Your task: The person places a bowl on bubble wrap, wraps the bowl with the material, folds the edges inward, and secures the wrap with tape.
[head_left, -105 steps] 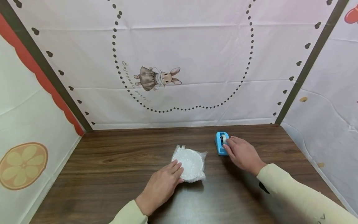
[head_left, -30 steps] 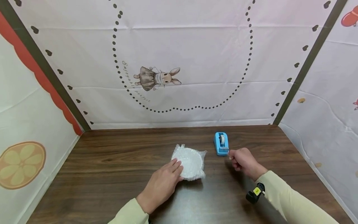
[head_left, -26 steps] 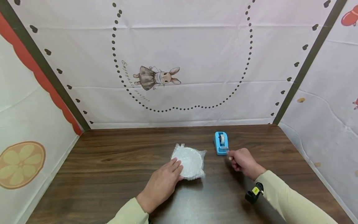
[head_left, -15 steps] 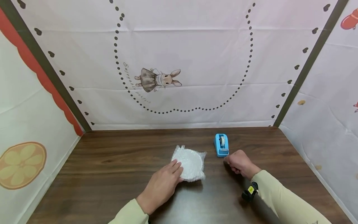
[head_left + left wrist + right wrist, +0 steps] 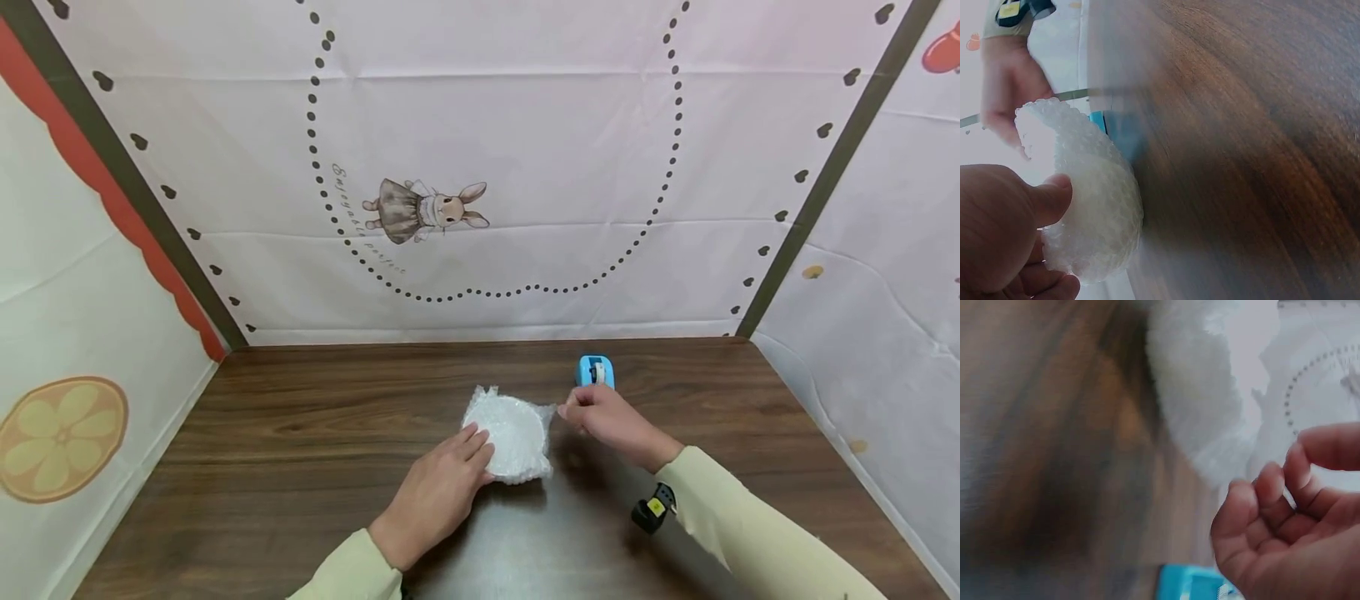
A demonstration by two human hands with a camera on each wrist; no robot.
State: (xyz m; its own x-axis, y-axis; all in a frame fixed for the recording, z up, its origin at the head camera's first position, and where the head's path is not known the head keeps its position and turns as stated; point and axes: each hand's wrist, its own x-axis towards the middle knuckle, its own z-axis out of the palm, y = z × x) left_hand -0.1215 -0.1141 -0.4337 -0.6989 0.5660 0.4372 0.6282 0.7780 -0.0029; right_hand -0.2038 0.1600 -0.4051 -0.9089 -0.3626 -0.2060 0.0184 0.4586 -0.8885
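A round white bowl-shaped thing in bubble wrap [image 5: 513, 433] lies near the middle of the table; its wrap has pointed corners. My left hand [image 5: 435, 496] grips its near left side, fingers over the top and thumb against the edge, as the left wrist view shows with the thumb [image 5: 1054, 197] on the wrap. Just off the wrap's right corner, my right hand [image 5: 611, 421] has thumb and fingertips pinched together. The piece of tape between them hardly shows. A blue tape dispenser [image 5: 596, 370] stands behind that hand, its front part hidden.
The dark wooden table [image 5: 315, 417] meets a white patterned cloth [image 5: 562, 167] at the back, and cloth panels stand at both sides. A black wrist camera [image 5: 651, 510] hangs under the right sleeve.
My right hand reached the tape dispenser, pulled at its front with curled fingers, then came away left to the wrap's right corner. The left hand and wrapped thing stayed in place.
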